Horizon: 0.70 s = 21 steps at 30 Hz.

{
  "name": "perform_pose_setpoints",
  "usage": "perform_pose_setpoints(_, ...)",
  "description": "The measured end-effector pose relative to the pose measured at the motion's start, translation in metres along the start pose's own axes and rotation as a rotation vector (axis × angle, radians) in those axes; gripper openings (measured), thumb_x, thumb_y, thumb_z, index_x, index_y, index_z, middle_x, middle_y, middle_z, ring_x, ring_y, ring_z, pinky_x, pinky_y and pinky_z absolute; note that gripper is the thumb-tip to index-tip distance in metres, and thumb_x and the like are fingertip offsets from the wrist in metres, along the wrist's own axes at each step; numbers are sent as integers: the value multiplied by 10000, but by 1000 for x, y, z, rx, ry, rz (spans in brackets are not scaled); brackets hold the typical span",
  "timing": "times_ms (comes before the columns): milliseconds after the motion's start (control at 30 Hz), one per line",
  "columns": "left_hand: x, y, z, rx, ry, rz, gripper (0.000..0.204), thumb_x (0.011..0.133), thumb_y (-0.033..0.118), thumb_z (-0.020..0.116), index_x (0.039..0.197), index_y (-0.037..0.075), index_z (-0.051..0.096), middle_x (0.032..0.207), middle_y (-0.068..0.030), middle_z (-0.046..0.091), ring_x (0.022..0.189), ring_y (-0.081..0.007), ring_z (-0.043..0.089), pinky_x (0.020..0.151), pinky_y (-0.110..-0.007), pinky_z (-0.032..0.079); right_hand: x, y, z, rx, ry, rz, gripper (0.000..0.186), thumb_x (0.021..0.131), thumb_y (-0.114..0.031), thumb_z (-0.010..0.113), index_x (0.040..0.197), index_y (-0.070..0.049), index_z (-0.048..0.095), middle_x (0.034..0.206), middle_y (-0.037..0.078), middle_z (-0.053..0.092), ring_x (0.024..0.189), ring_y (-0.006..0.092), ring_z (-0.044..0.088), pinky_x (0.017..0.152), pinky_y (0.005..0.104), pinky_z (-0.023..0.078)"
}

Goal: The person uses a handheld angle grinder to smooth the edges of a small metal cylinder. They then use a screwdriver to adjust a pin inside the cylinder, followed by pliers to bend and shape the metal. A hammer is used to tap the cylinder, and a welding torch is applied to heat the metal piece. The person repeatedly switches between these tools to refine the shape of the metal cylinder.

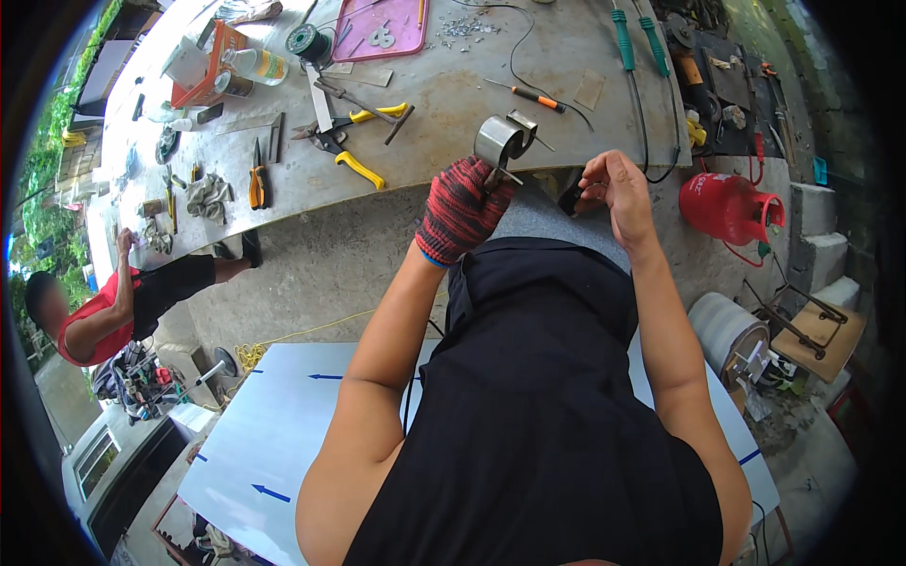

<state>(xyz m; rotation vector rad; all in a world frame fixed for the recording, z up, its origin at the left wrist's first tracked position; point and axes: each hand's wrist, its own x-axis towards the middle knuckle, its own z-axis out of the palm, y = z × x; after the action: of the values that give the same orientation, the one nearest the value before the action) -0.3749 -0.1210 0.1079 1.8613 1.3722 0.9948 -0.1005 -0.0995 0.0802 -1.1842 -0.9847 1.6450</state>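
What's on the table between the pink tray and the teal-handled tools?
Scattered small silvery pieces, then a thin dark cable, in the head view.

Near the right end of the workbench (444,127), a red gas cylinder (710,209) carries white lettering on its rounded wall. On the left part of the workbench, a clear bottle (245,63) has a yellow-orange label (273,68) with print too small to read. Across the floor from the workbench, a pale blue sheet (236,439) bears two dark blue arrows (272,492), both pointing left, and short blue marks (750,457) by its edges.
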Motion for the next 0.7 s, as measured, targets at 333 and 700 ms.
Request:
perform_pose_setpoints(333, -19, -26, 5, -354, -26, -175, 223, 1036, 233, 647, 981, 18, 665, 855, -103, 740, 749, -184, 711, 712, -340, 561, 43, -28, 6, -223, 54, -83, 242, 1073, -265, 600, 1028, -29, 631, 936, 44, 656, 843, 122, 646, 740, 276, 550)
perform_pose_setpoints(700, -19, -15, -2, -885, -36, -305, 386, 1082, 342, 564, 970, -19, 637, 880, -161, 733, 760, -245, 727, 734, -372, 576, 40, -77, 65, -517, 50, -401, 198, 1020, -208, 681, 993, -15, 649, 892, 11, 653, 792, 85, 594, 700, 245, 482)
